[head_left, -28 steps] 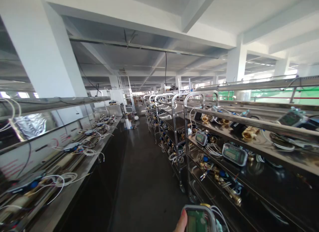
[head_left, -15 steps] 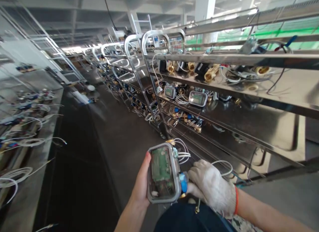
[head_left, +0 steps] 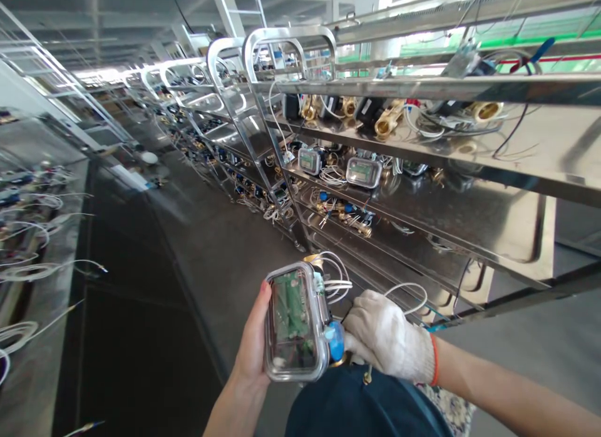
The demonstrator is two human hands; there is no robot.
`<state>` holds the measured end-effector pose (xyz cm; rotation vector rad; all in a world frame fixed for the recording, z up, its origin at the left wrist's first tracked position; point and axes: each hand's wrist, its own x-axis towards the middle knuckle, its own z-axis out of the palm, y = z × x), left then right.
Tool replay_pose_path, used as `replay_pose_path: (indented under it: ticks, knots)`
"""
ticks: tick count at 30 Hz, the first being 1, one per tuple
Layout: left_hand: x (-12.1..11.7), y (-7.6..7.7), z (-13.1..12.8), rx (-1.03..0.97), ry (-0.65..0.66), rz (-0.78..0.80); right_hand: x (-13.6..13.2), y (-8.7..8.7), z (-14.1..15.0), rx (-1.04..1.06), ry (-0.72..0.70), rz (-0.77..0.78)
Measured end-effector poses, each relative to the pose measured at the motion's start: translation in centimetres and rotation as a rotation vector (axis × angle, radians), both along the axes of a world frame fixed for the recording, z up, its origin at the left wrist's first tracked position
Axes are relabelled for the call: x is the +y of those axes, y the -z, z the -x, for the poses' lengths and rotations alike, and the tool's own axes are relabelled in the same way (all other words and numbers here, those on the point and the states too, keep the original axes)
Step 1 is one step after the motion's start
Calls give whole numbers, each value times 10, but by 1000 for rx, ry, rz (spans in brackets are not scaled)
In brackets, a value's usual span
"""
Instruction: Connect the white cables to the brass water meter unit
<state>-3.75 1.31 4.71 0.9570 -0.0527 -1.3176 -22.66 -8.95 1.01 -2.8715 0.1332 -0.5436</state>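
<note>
My bare left hand (head_left: 253,343) grips a meter (head_left: 293,324) from its left side, thumb on the edge of the clear cover. Through the cover a green circuit board shows. A brass pipe end (head_left: 313,260) sticks out at the meter's top, next to coiled white cable (head_left: 339,283). On its right side is a blue cap (head_left: 335,340). My right hand (head_left: 387,337), in a white knit glove, is closed beside that cap. White cable (head_left: 416,287) loops out behind the glove, and a brass-tipped cable end (head_left: 367,377) hangs below it; the fingertips are partly hidden.
Steel rack shelves (head_left: 451,211) on the right carry several brass-bodied meters and coiled cables. More racks (head_left: 225,49) run back along the aisle floor (head_left: 201,249). At the left, a bench (head_left: 37,362) holds parts and cables. A dark blue cap or cloth (head_left: 357,406) is just below my hands.
Both hands and the meter have shifted slightly left in the view, as have the racks. The grip on the meter looks the same, and the right hand stays closed beside the blue cap.
</note>
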Motion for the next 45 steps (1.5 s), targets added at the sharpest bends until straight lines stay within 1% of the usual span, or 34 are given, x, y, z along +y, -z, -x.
replay_pose_path:
  ticks: [3, 5, 8, 10, 12, 14, 15, 17, 19, 22, 24, 26, 27, 29, 31, 33, 36, 38, 40, 42, 45]
  knots:
    - [-1, -1, 3, 17, 5, 46, 6, 11, 2, 63, 41, -104]
    - [-2, -2, 5, 13, 23, 47, 8, 15, 3, 64, 54, -135]
    - [-4, -2, 5, 8, 44, 18, 5, 12, 5, 30, 57, -90]
    - [-5, -2, 4, 15, 37, 7, 0, 7, 6, 22, 75, -47]
    - [-6, -2, 5, 20, 17, 2, -3, 5, 6, 28, 58, -4]
    - [-6, -2, 6, 15, -1, -4, -5, 9, 5, 37, 10, 11]
    - [-6, -2, 6, 9, -4, -4, -4, 13, 5, 48, -4, -6]
    - [-6, -2, 6, -3, 18, 9, -3, 20, 4, 70, -9, -61]
    - [-5, 0, 6, -3, 57, 22, -3, 23, 4, 95, 3, -88]
    - [-4, 1, 6, -2, 51, 12, -7, 14, 4, 64, 22, -37]
    - [-4, -1, 7, -4, 16, -1, -10, 6, 5, 39, -1, 29]
    - [-4, -2, 8, -1, 17, -3, -12, 4, 4, 44, -25, 60]
    - [-5, -2, 8, -3, 27, -1, -11, 6, 4, 52, -30, 50]
    - [-5, -1, 8, -22, 36, 4, -9, 15, 3, 58, -32, -21]
    - [-5, 2, 7, -25, 38, 10, -5, 24, 2, 77, 5, -118]
    - [-4, 6, 6, 4, 49, 13, -4, 28, 2, 92, 36, -160]
    - [-5, 7, 6, 60, 64, -6, -7, 20, 2, 47, 29, -111]
    - [-6, 4, 8, 86, 69, -24, -8, 12, 3, -4, 11, -52]
    - [-8, 0, 10, 92, 74, -37, -6, 10, 4, -37, -10, -1]
    - [-10, -1, 11, 93, 84, -46, -2, 16, 6, -74, 14, 39]
    - [-12, 6, 6, 69, 136, -1, -1, 36, 6, -146, 147, 12]
